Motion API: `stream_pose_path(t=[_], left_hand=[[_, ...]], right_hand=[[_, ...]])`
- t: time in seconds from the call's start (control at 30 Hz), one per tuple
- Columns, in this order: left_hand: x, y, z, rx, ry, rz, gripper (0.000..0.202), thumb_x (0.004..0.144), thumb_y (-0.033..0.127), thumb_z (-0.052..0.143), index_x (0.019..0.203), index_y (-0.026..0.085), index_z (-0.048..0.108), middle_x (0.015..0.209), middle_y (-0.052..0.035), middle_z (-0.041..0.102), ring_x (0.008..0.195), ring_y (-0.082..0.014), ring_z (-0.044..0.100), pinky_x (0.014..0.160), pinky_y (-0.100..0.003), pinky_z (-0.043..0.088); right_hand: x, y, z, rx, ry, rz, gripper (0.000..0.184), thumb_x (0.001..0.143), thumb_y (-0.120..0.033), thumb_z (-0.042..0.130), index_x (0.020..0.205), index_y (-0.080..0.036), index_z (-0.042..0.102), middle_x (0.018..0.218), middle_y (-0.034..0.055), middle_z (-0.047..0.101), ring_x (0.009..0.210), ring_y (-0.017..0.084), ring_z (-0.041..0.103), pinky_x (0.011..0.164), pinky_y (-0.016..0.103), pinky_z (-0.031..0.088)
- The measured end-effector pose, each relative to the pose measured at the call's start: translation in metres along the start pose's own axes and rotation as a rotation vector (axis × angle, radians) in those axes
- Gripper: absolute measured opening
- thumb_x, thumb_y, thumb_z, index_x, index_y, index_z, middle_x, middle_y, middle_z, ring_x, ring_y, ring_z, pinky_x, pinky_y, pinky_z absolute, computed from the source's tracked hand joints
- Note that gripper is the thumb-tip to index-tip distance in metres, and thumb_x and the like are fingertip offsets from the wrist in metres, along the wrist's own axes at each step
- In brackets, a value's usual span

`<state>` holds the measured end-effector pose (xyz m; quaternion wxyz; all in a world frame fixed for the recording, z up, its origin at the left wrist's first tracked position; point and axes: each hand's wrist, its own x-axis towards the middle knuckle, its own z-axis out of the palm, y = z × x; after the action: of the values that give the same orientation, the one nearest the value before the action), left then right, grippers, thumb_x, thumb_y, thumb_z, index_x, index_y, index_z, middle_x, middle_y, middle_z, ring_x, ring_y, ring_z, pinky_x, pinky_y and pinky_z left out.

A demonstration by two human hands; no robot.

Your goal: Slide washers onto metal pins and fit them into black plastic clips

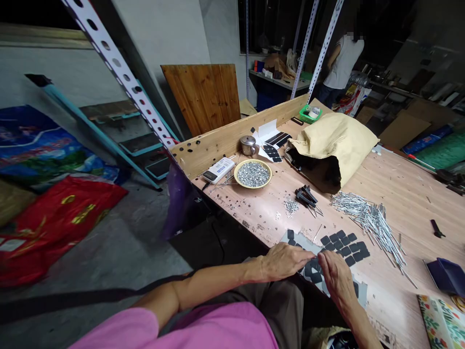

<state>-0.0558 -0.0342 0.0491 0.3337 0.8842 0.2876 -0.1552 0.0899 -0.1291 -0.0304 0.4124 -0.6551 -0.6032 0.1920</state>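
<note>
My left hand (285, 261) and my right hand (337, 277) meet at the front edge of the table, fingertips almost touching. Both are closed in a pinch; whatever lies between the fingertips is too small to make out. Beneath them is a grey sheet (307, 243) with dark rounded-square pads on it. More black pads (345, 248) lie just beyond my right hand. A thin metal rod (317, 233) rests near the sheet's far side. Further off are a small heap of nuts (290, 206) and a few black-handled pieces with metal shafts (307, 198).
A yellow bowl (237, 177) holds many small metal nuts. Loose metal rods (378, 225) are piled to the right. Behind stand a large paper bag (337, 140), a lidded metal pot (248, 144) and a white device (219, 169). A dark blue tray (446, 274) sits far right. Another person (345, 58) stands behind.
</note>
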Motion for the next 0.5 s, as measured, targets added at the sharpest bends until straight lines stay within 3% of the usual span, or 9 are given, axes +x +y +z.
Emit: stream_pose_path(t=[0.07, 0.13, 0.2, 0.27, 0.37, 0.43, 0.5], left_hand=[[0.002, 0.000, 0.002, -0.076, 0.003, -0.021, 0.036, 0.091, 0.023, 0.039, 0.118, 0.020, 0.063, 0.092, -0.0077, 0.068, 0.078, -0.0165, 0.062, 0.070, -0.023, 0.042], [0.005, 0.001, 0.004, -0.256, 0.043, -0.089, 0.036, 0.089, 0.021, 0.040, 0.115, 0.018, 0.064, 0.098, -0.0080, 0.067, 0.082, -0.0161, 0.061, 0.076, -0.024, 0.042], [0.010, 0.001, 0.005, -0.570, 0.081, -0.229, 0.034, 0.087, 0.023, 0.042, 0.109, 0.014, 0.067, 0.096, -0.0081, 0.066, 0.074, -0.0130, 0.057, 0.074, -0.024, 0.043], [0.017, 0.003, 0.006, -0.991, 0.099, -0.398, 0.029, 0.083, 0.028, 0.049, 0.098, 0.010, 0.068, 0.089, -0.0071, 0.062, 0.066, -0.0093, 0.051, 0.068, -0.022, 0.042], [0.030, 0.007, 0.011, -1.541, 0.133, -0.522, 0.034, 0.067, 0.038, 0.068, 0.083, 0.008, 0.064, 0.084, -0.0049, 0.056, 0.070, -0.0088, 0.049, 0.067, -0.021, 0.040], [0.040, 0.011, 0.018, -1.697, 0.206, -0.531, 0.040, 0.055, 0.039, 0.077, 0.076, 0.008, 0.062, 0.080, -0.0038, 0.054, 0.075, -0.0092, 0.048, 0.069, -0.020, 0.038], [0.048, 0.015, 0.026, -1.732, 0.293, -0.522, 0.041, 0.051, 0.039, 0.079, 0.072, 0.008, 0.061, 0.077, -0.0030, 0.053, 0.075, -0.0084, 0.047, 0.070, -0.018, 0.036]], right_hand=[[0.001, 0.004, -0.001, 0.056, -0.083, 0.138, 0.062, 0.094, -0.057, 0.021, 0.054, -0.018, 0.048, 0.048, 0.0027, 0.047, 0.045, 0.012, 0.039, 0.052, 0.026, 0.029], [0.001, 0.007, -0.004, 0.161, -0.187, 0.383, 0.072, 0.087, -0.071, 0.015, 0.053, -0.018, 0.052, 0.047, 0.0042, 0.048, 0.044, 0.012, 0.041, 0.048, 0.026, 0.028], [0.002, 0.009, -0.007, 0.289, -0.188, 0.657, 0.080, 0.079, -0.081, 0.013, 0.057, -0.018, 0.057, 0.050, 0.0054, 0.050, 0.045, 0.014, 0.044, 0.046, 0.026, 0.031], [0.001, 0.006, -0.007, 0.416, -0.111, 0.834, 0.080, 0.072, -0.086, 0.024, 0.063, -0.016, 0.061, 0.056, 0.0063, 0.054, 0.049, 0.015, 0.048, 0.048, 0.026, 0.037], [0.000, -0.006, 0.002, 0.610, -0.042, 0.880, 0.069, 0.060, -0.080, 0.052, 0.075, -0.014, 0.067, 0.074, 0.0092, 0.064, 0.067, 0.019, 0.058, 0.062, 0.029, 0.046], [-0.001, -0.016, 0.014, 0.693, 0.028, 0.905, 0.065, 0.056, -0.073, 0.061, 0.081, -0.013, 0.069, 0.086, 0.0105, 0.066, 0.078, 0.022, 0.061, 0.072, 0.033, 0.049], [-0.001, -0.023, 0.024, 0.743, 0.129, 0.948, 0.061, 0.056, -0.068, 0.064, 0.083, -0.013, 0.069, 0.092, 0.0109, 0.067, 0.084, 0.022, 0.061, 0.079, 0.034, 0.048]])
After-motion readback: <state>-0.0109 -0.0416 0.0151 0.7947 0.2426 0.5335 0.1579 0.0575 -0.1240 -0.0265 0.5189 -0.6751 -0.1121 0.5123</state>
